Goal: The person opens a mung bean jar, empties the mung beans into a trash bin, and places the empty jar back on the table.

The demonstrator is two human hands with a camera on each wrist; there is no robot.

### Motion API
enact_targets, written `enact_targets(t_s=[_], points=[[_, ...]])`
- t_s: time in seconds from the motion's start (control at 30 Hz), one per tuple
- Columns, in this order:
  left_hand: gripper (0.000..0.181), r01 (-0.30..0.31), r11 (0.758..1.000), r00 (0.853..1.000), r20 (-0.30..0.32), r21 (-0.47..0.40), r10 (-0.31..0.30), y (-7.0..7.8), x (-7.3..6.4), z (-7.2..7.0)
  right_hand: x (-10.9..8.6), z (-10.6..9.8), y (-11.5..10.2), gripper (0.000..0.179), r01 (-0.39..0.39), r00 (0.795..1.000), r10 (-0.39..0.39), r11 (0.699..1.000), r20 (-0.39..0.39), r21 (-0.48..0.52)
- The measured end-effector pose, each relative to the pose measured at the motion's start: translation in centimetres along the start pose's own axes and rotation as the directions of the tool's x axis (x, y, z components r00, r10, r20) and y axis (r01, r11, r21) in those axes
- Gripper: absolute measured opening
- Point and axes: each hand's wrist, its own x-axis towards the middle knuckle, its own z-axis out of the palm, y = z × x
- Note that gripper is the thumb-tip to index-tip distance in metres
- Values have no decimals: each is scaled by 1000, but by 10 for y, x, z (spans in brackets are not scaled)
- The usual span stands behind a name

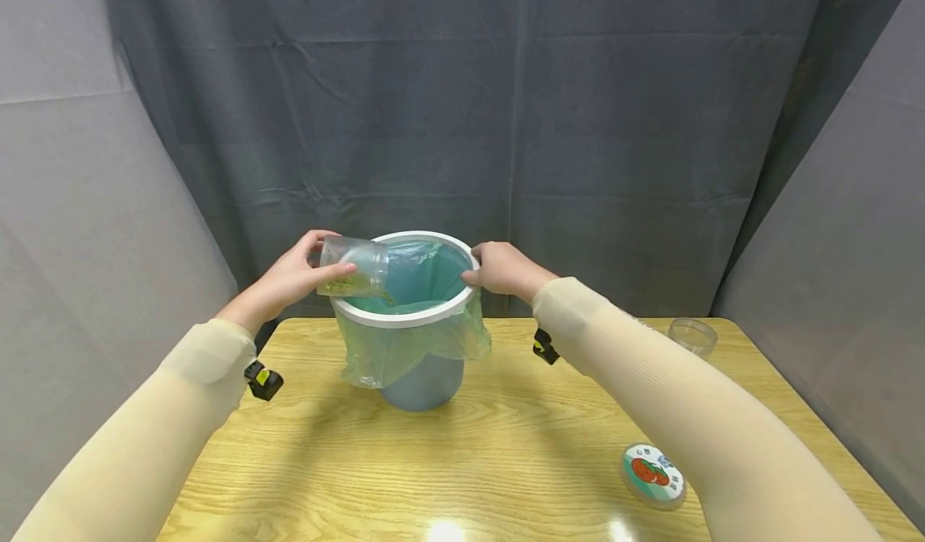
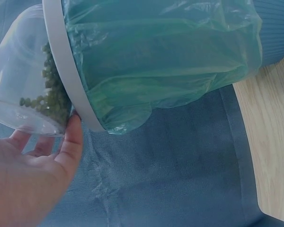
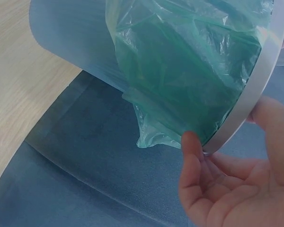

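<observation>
My left hand (image 1: 295, 272) grips a clear plastic jar (image 1: 354, 265), tipped on its side with its mouth over the left rim of a trash can (image 1: 422, 385). Small green pellets or beans (image 2: 54, 97) lie along the jar's lower side, and a few show at its mouth. A green plastic bag (image 1: 376, 349) lines the can and hangs down outside it. A white ring (image 1: 405, 319) circles the can's top over the bag. On the right side, my right hand (image 1: 506, 271) pinches that ring between thumb and fingers.
A round lid (image 1: 654, 474) with a tomato picture lies at the front right of the wooden table (image 1: 506, 462). Farther back, a clear round container (image 1: 692, 335) stands partly behind my right sleeve. Grey curtains (image 1: 614, 124) close off the back and sides.
</observation>
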Motion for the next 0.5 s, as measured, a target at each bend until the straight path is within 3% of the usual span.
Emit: enact_targets(t_s=[0.5], points=[[82, -12, 1000, 1000, 8, -5, 12, 1, 0, -1, -2, -2, -4, 50, -10, 1000, 10, 1000, 11, -7]])
